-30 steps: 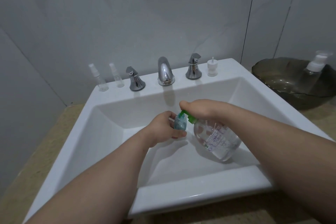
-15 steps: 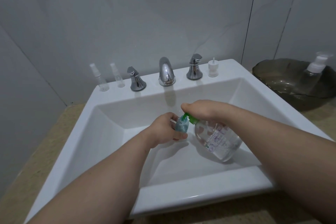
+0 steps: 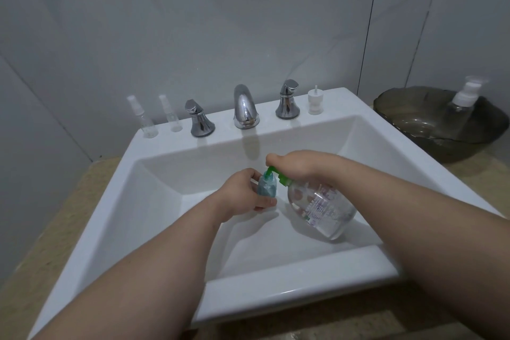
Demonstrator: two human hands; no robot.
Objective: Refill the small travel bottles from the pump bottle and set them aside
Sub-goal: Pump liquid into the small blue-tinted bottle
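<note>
White sink [image 3: 303,292]; clear pump bottle [image 3: 320,207], tilted over the basin, my right hand [image 3: 300,165] clamped over its green top; small blue bottle [image 3: 267,188], gripped upright in my left hand [image 3: 242,193], mouth under the nozzle; two spray bottles [image 3: 143,120] on the sink's back ledge.

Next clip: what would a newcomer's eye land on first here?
Over the white sink, the right hand grips a tilted clear pump bottle, its green spout at the mouth of a small bluish travel bottle held by the left hand. At far right, a dark bowl holds a white-capped bottle.
</note>
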